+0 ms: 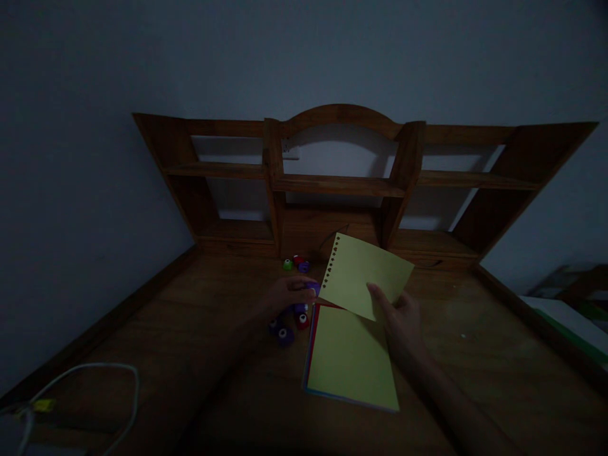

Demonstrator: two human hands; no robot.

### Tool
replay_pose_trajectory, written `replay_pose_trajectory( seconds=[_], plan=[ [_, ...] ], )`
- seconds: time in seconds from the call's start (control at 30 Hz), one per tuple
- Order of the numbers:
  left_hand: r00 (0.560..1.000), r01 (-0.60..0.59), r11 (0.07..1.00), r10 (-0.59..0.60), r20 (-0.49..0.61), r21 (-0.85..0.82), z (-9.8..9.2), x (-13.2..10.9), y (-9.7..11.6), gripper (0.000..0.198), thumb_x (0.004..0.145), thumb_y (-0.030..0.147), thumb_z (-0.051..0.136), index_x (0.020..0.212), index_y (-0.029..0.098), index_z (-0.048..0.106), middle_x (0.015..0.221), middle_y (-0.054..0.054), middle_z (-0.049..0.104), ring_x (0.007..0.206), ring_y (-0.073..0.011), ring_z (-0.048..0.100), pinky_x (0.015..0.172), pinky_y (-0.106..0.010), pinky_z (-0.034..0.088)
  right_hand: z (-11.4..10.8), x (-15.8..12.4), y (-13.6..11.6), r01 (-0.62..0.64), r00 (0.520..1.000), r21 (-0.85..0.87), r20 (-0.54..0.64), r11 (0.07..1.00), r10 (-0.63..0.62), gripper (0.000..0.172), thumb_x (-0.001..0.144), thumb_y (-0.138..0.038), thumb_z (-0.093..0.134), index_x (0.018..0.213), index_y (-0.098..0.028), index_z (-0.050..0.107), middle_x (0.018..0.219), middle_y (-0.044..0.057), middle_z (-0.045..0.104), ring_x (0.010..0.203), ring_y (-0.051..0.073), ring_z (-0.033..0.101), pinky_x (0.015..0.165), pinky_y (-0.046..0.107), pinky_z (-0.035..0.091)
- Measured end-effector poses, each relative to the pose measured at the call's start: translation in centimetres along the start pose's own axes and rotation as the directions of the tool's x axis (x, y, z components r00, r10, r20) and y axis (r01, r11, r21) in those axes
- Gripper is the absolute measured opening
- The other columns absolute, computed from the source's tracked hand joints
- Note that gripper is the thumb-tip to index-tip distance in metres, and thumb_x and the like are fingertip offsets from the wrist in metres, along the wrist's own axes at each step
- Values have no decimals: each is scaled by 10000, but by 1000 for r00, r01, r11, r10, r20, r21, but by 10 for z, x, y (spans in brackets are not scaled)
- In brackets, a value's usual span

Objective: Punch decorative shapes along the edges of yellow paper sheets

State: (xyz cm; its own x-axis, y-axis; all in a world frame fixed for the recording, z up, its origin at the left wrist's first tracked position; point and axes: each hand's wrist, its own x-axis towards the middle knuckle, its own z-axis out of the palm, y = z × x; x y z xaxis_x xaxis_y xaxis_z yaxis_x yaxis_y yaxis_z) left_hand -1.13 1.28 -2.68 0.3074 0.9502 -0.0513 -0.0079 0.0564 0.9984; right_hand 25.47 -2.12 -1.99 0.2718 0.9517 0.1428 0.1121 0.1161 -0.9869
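My right hand (pixel 401 316) pinches a yellow sheet of paper (pixel 368 272) near its lower right, thumb on top. Small shaped holes run down the left edge of that sheet. At its lower left corner, my left hand (pixel 291 291) grips a purple craft punch (pixel 313 288), fingers curled round it. Whether the paper's corner is inside the punch I cannot tell. Below the raised sheet lies a stack of coloured paper (pixel 351 361), yellow on top, with red and blue edges showing. Left of the stack sit a red punch (pixel 303 321) and a purple punch (pixel 285 335) among several others.
Farther back on the wooden desk (pixel 228 285) are a green punch (pixel 287 265), a red one and another purple one (pixel 303 267). A wooden shelf unit (pixel 339 185) stands against the wall. A white cable (pixel 135 386) loops at the lower left.
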Motion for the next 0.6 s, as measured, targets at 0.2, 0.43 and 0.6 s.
replay_pose_trajectory(
  seconds=[0.2,0.43,0.6],
  plan=[
    [1000,-7,1000,7,13,11,2,-3,5,416,713,339,743,1093,197,650,1017,-81,716,869,-196,675,732,-291,507,0,1,4,2,999,9,41,1000,-3,432,712,-532,718,913,-150,711,871,131,749,738,299,696,571,346,529],
    [995,-4,1000,1,104,28,4,-4,6,417,669,305,766,1064,204,676,1021,-80,714,857,-195,671,716,-282,497,2,0,4,-6,1000,4,26,1000,5,453,702,-558,711,912,-157,713,892,130,751,759,311,699,594,362,537],
    [990,13,999,-20,136,53,5,-2,1,399,660,317,770,1025,187,681,1006,-84,713,835,-193,665,707,-283,494,2,-2,2,-18,998,-2,68,1000,19,423,706,-537,721,889,-156,717,880,133,751,738,306,700,581,355,537]
  ],
)
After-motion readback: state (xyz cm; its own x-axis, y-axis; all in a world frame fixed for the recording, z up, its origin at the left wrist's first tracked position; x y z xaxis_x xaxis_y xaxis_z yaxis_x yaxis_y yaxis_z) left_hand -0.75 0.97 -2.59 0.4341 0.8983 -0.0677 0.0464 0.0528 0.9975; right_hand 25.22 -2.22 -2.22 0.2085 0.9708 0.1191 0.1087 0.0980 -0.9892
